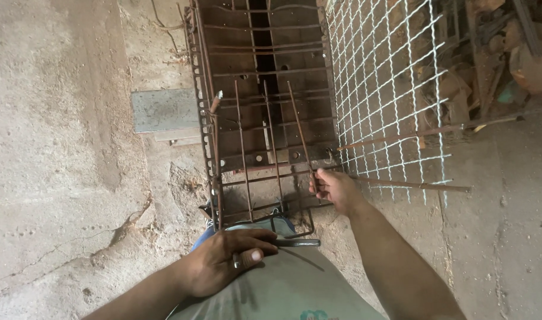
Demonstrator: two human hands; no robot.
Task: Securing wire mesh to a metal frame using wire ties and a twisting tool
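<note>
A rusty frame of thin steel rods [265, 106] lies on a brown metal base in front of me. My right hand [336, 189] grips one long rusty rod [299, 133] near its lower end, at the frame's near right corner. My left hand [226, 261] rests against my grey shirt and holds a dark metal tool [294, 242] whose tip points right. A hooked bar [306, 228] sits just below the frame.
A white wire mesh panel [389, 89] leans to the right of the frame, with two long rods [419, 186] lying across it. Scrap metal and rubble [508, 53] are piled at the top right. A grey slab [164, 109] lies on the cracked concrete floor [57, 178] to the left.
</note>
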